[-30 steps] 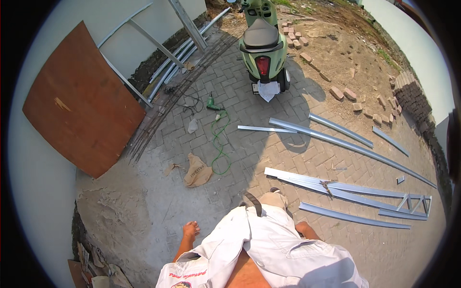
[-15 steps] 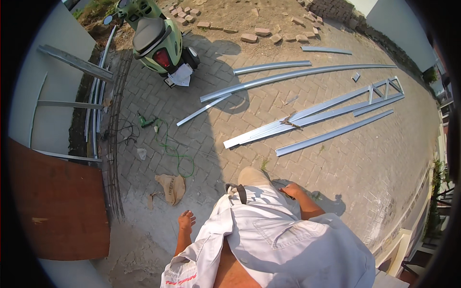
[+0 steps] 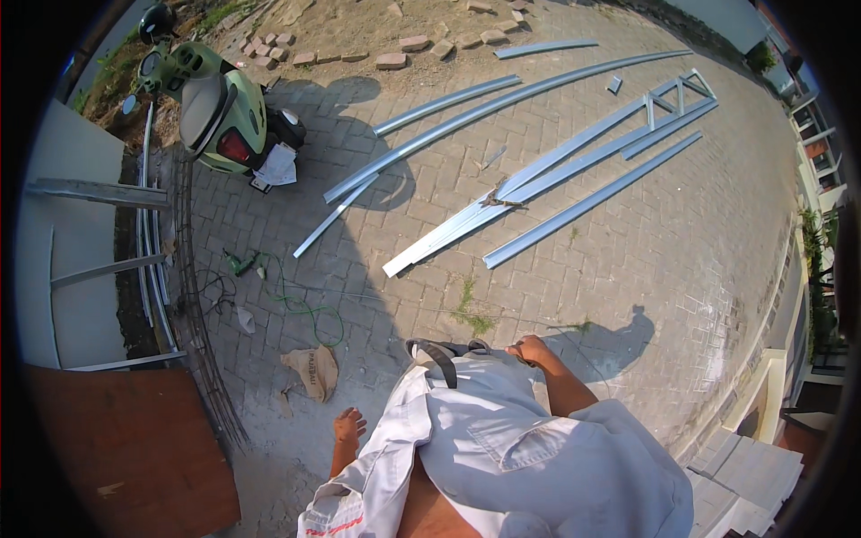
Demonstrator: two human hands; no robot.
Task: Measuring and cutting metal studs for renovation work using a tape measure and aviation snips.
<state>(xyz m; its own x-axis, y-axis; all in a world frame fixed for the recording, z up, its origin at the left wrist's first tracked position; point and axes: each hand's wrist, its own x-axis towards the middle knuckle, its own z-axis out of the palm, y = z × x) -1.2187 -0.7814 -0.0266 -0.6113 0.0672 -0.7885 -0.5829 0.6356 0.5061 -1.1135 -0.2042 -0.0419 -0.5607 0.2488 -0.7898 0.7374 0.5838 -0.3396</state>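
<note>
1. The single steel channel [image 3: 592, 203] lies on the sunlit paving, in front of the person and toward the right, apart from both hands. Being long and thin, it would probably flex, so a grip near mid-length should balance it best; beware of sharp edges.

2. Right hand [image 3: 534, 351]: fingers curled, beside the waist; I cannot tell whether it holds anything.

3. Left hand [image 3: 349, 424]: loosely open, fingers apart, nothing visible in it.

4. Just beyond the channel lies the partly joined steel frame [image 3: 574, 170], with webs across its far end. A rusty-looking tool [image 3: 496, 198], perhaps a clamp, sits across its members; best judged not to knock it.

5. Farther out, the longest channel [image 3: 448, 125] overlaps or nearly meets a short strip [image 3: 336, 215]; step around them rather than across.

6. To the left, in shade, the green drill [image 3: 240, 263] and looping green cord [image 3: 314, 309] lie near the brown sack [image 3: 314, 372]. Feet should clear that cord.
</note>
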